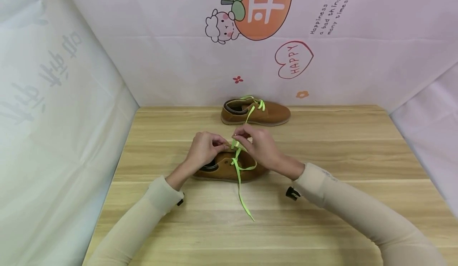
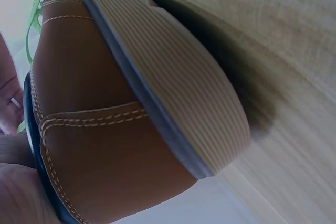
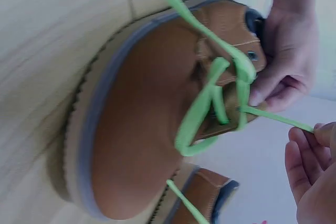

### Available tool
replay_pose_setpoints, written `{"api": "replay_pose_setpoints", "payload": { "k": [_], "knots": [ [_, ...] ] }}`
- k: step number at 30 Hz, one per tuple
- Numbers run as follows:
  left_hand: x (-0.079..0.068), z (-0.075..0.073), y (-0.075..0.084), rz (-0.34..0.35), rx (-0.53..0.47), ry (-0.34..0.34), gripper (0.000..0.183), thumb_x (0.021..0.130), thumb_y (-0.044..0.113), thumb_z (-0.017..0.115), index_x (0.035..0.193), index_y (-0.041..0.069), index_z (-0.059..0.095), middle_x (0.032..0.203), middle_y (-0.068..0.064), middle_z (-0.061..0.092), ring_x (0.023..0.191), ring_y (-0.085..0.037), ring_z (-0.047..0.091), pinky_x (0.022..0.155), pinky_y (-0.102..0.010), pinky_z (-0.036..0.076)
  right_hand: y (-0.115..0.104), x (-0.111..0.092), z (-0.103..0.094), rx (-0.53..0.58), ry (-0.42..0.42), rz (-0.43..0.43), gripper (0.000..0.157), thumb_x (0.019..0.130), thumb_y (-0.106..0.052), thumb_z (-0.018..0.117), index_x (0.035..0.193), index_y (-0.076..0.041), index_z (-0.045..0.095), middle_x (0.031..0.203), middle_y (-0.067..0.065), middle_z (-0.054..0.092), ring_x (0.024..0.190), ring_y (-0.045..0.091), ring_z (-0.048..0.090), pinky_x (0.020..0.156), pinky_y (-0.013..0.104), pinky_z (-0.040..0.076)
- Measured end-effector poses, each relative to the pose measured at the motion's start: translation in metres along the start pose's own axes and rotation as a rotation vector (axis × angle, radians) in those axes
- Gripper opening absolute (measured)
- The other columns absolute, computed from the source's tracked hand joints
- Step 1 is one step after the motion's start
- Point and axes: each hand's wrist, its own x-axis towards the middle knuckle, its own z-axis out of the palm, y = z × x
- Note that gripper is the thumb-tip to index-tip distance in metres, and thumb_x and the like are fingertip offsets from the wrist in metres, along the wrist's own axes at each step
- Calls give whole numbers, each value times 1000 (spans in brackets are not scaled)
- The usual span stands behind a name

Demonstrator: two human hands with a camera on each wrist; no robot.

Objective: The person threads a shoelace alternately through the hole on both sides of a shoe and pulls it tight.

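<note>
A brown leather shoe (image 1: 220, 169) with neon green laces stands on the wood-grain table, toe to the right. My left hand (image 1: 204, 148) is at its opening; in the right wrist view the thumb and fingers pinch the upper edge by the eyelets and tongue (image 3: 229, 100). Between thumb and forefinger, my right hand (image 1: 262, 146) holds the green shoelace (image 3: 278, 118), pulled taut from the eyelet area. The lace's other end (image 1: 243, 202) trails over the near side onto the table. In the left wrist view the heel (image 2: 105, 166) and ribbed sole fill much of the picture.
Behind, against the white printed backdrop (image 1: 179, 67), lies a second brown shoe (image 1: 273, 114) with green laces. A white cloth wall (image 1: 46, 138) borders the table's left side. Bare wood table (image 1: 340, 146) extends to the right.
</note>
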Motion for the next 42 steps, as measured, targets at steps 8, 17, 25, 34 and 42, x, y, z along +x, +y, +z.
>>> {"api": "replay_pose_setpoints", "payload": {
  "k": [8, 17, 25, 34, 42],
  "knots": [
    [-2, 1, -1, 46, 37, 23, 5, 91, 14, 85, 90, 9, 86, 84, -1, 81, 75, -12, 74, 75, -34, 59, -19, 15, -16, 73, 109, -35, 8, 93, 5, 77, 98, -1, 72, 92, 8, 79, 80, 17, 76, 73, 28, 63],
    [-2, 1, -1, 68, 49, 31, 5, 92, 12, 84, 87, 13, 86, 89, 1, 82, 75, -9, 70, 72, -32, 54, -38, 28, -32, 145, 160, -70, 12, 90, 9, 78, 98, 1, 73, 95, 10, 79, 84, 21, 78, 78, 22, 61],
    [-5, 2, -1, 108, 52, 27, 5, 91, 10, 84, 89, 13, 87, 93, -1, 82, 80, -10, 73, 74, -32, 55, -53, 37, -42, 179, 194, -101, 12, 90, 11, 77, 97, 3, 72, 95, 12, 79, 82, 21, 77, 78, 23, 62],
    [-6, 2, -2, 132, 77, 40, 5, 91, 10, 84, 90, 14, 87, 93, 1, 82, 79, -11, 74, 73, -33, 56, -63, 41, -48, 196, 213, -146, 13, 89, 13, 78, 96, 4, 72, 94, 13, 78, 79, 24, 76, 78, 24, 62],
    [-9, 5, -2, 153, 107, 79, 5, 89, 10, 85, 91, 14, 87, 93, 1, 82, 85, -16, 78, 74, -38, 60, -69, 40, -53, 241, 244, -181, 17, 83, 21, 78, 94, 9, 73, 91, 18, 78, 80, 21, 75, 76, 23, 61]
  ]
}}
